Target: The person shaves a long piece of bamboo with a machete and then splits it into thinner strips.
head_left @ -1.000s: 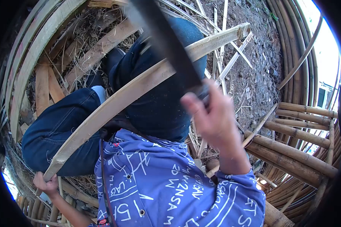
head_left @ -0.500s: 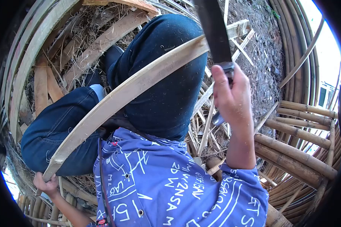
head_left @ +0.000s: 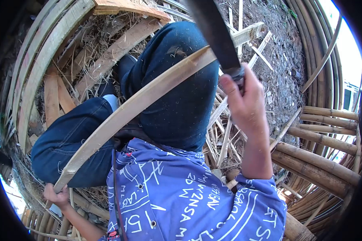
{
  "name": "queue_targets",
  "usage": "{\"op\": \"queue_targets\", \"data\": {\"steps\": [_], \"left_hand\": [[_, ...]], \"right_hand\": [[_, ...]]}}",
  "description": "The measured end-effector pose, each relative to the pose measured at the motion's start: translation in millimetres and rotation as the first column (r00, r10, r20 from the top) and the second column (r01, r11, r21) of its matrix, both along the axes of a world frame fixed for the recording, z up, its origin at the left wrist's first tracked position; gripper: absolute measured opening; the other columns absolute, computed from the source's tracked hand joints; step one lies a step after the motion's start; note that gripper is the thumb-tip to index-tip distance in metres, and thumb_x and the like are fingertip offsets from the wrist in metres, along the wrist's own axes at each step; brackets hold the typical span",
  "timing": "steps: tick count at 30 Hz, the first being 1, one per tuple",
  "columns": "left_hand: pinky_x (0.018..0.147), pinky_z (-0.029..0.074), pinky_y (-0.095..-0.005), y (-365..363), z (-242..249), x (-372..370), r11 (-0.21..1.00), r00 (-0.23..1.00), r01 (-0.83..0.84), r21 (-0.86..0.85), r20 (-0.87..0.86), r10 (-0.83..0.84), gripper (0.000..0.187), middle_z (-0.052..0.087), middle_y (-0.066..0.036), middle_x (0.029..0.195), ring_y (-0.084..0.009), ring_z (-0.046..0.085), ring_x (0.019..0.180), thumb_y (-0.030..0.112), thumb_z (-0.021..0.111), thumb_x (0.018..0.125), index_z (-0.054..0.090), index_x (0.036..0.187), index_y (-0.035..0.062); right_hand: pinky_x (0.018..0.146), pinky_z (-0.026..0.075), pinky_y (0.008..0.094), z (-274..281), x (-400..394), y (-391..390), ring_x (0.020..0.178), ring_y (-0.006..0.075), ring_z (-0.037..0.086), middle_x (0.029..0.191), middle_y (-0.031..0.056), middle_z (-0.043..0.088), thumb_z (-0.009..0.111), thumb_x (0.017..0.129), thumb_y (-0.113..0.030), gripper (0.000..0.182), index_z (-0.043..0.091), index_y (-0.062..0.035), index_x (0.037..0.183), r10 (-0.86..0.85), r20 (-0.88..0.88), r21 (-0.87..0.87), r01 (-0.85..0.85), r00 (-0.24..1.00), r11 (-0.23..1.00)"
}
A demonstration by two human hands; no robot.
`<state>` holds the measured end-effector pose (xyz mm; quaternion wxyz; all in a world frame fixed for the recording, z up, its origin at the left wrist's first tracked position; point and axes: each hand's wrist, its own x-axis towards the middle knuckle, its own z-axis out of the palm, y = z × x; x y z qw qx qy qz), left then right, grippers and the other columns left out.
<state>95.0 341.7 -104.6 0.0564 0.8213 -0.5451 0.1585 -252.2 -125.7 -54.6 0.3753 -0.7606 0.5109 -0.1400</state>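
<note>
A long pale bamboo strip (head_left: pixel 132 108) runs from lower left to upper right, resting across my bent legs. My left hand (head_left: pixel 57 195) is closed around its lower end. In my right hand (head_left: pixel 248 106) is the handle of a machete (head_left: pixel 216 36), thumb along the near side. Its dark, wide blade points up and left, overlapping the strip just beyond my knee (head_left: pixel 177 60). The blade's tip is cut off by the top of the view, and the strip's far end shows past it.
Curved bamboo slats (head_left: pixel 40 76) lean at the left, above wood pieces (head_left: pixel 116 52) and fibrous shavings. Split sticks (head_left: pixel 260 52) lie on the gritty ground ahead. Bamboo poles (head_left: pixel 321 172) are stacked at the right, with upright poles (head_left: pixel 309 48) behind.
The machete's blade has swung left over the strip, and my right hand has shifted slightly left. My left hand still grips the strip's lower end; the whole view has shifted a little.
</note>
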Motion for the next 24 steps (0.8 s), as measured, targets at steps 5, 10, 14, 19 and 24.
{"op": "queue_targets", "data": {"steps": [5, 10, 14, 19, 24], "left_hand": [[0.050, 0.030, -0.0459, 6, -7, -2, 0.998, 0.998, -0.043, -0.038, -0.036, 0.041, 0.067, 0.039, -0.018, 0.058, -0.0408, 0.042, 0.053, 0.064, 0.061, 0.079, 0.046, 0.071, -0.0010], [0.050, 0.031, -0.0466, 23, -16, -20, 0.995, 0.991, -0.099, -0.010, -0.095, 0.098, 0.069, 0.046, -0.020, 0.061, -0.0426, 0.044, 0.055, 0.066, 0.059, 0.078, 0.053, 0.074, -0.0023], [0.051, 0.033, -0.0468, 35, -30, -35, 0.982, 0.971, -0.173, 0.077, -0.156, 0.183, 0.070, 0.049, -0.020, 0.062, -0.0427, 0.047, 0.055, 0.067, 0.059, 0.077, 0.056, 0.077, -0.0029], [0.053, 0.037, -0.0466, 50, -44, -37, 0.977, 0.967, -0.189, 0.099, -0.156, 0.203, 0.072, 0.056, -0.021, 0.066, -0.0431, 0.052, 0.058, 0.066, 0.060, 0.078, 0.062, 0.087, -0.0054], [0.053, 0.033, -0.0475, 42, -44, -42, 0.980, 0.968, -0.197, 0.022, -0.156, 0.198, 0.070, 0.049, -0.021, 0.062, -0.0438, 0.047, 0.056, 0.067, 0.058, 0.078, 0.054, 0.075, -0.0026]], "right_hand": [[0.053, 0.039, 0.0298, -4, -13, -26, 0.055, 0.0123, 0.050, 0.060, 0.0038, 0.052, 0.057, 0.093, -0.038, 0.038, 0.055, -0.0015, 0.084, -0.073, 0.071, -0.011, 0.074, 0.995, 0.997], [0.051, 0.036, 0.0279, -7, -11, -35, 0.055, 0.0094, 0.044, 0.058, 0.0026, 0.050, 0.056, 0.093, -0.036, 0.038, 0.056, 0.0002, 0.084, -0.070, 0.086, 0.005, 0.070, 0.994, 0.998], [0.051, 0.036, 0.0280, -5, -5, -37, 0.055, 0.0096, 0.044, 0.058, 0.0024, 0.051, 0.056, 0.093, -0.038, 0.040, 0.058, 0.0010, 0.084, -0.076, 0.072, -0.049, 0.080, 0.995, 0.996], [0.049, 0.038, 0.0274, 0, -5, -43, 0.053, 0.0094, 0.048, 0.058, 0.0020, 0.053, 0.058, 0.092, -0.045, 0.047, 0.061, 0.0017, 0.088, -0.092, -0.005, -0.167, 0.090, 0.996, 0.982], [0.050, 0.041, 0.0294, 7, -3, -44, 0.052, 0.0129, 0.053, 0.058, 0.0066, 0.057, 0.057, 0.092, -0.046, 0.048, 0.061, 0.0018, 0.088, -0.132, -0.115, -0.318, 0.090, 0.984, 0.944]]}}
